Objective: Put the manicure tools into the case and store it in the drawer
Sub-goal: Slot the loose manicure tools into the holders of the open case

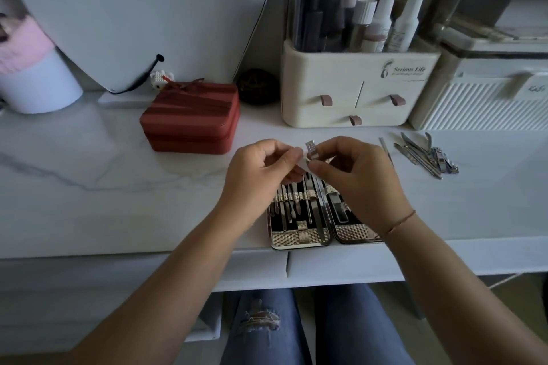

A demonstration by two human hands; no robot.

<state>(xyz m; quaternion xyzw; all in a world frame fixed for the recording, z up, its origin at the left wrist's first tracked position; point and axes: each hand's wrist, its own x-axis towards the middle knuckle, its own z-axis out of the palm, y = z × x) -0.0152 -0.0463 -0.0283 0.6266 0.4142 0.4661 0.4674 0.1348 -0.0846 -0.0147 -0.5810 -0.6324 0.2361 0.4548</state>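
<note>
Head view: left hand [261,175] and right hand [361,181] pinch a tool [310,149], best eased squarely into a free slot of the case [299,235] beneath that grip.

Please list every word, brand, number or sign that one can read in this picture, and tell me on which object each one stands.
"Serious Life": front of the cream organizer.
Smaller line beneath it: too small to read.
"Ka...": tag on the white ribbed box, the rest cut off by the frame edge.
Print on the bottles in the organizer: blurred, unreadable.
</note>
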